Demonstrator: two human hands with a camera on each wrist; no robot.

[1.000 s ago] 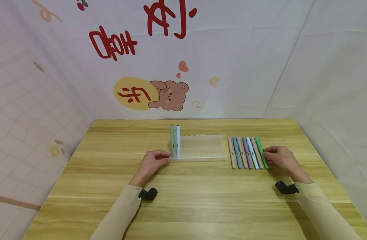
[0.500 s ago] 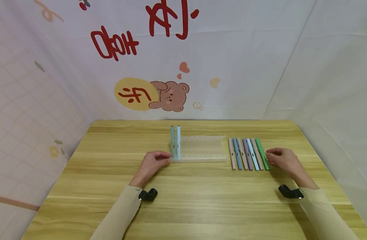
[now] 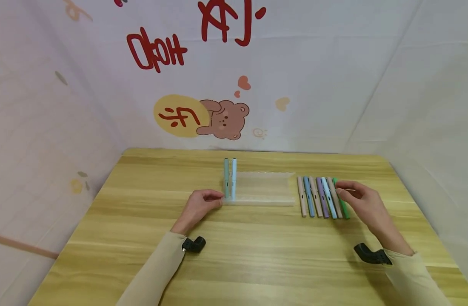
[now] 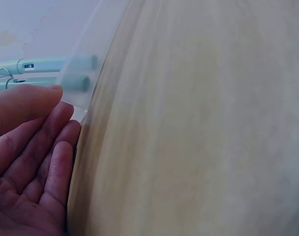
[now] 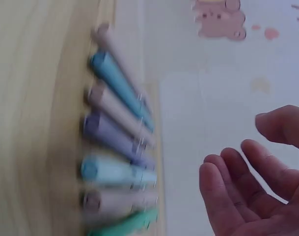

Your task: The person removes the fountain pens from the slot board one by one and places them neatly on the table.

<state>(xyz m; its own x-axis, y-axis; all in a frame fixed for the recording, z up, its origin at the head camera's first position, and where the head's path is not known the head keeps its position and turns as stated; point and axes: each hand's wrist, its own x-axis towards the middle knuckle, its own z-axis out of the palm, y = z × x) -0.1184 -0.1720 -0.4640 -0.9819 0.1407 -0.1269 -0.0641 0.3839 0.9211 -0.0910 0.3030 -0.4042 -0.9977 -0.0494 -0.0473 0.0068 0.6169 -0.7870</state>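
Observation:
My left hand [image 3: 201, 208] pinches the left front corner of a clear plastic pen stand [image 3: 264, 202]; in the left wrist view the thumb [image 4: 34, 103] lies against the see-through edge. Upright at the stand's left end are a grey-green pen [image 3: 226, 178] and a light blue pen [image 3: 234, 178]. My right hand [image 3: 366, 206] hovers over the right end of a row of pens, partly covering the green pen [image 3: 346, 209]. Thumb and fingers stand apart in the right wrist view [image 5: 257, 182], holding nothing. Beside the green pen lie a brown-beige pen [image 3: 335, 197] and a pale blue pen [image 3: 329, 199].
Further left in the row lie a purple pen [image 3: 322, 197], a blue pen [image 3: 309, 197] and two more beige pens. All rest on a wood-grain table [image 3: 257, 255]. A white printed cloth [image 3: 314, 76] rises behind the table and along its sides.
My right hand has come away from beside the green pen, lifting and shifting over the row's right end. The left hand stays at the stand's corner. The head view has shifted slightly.

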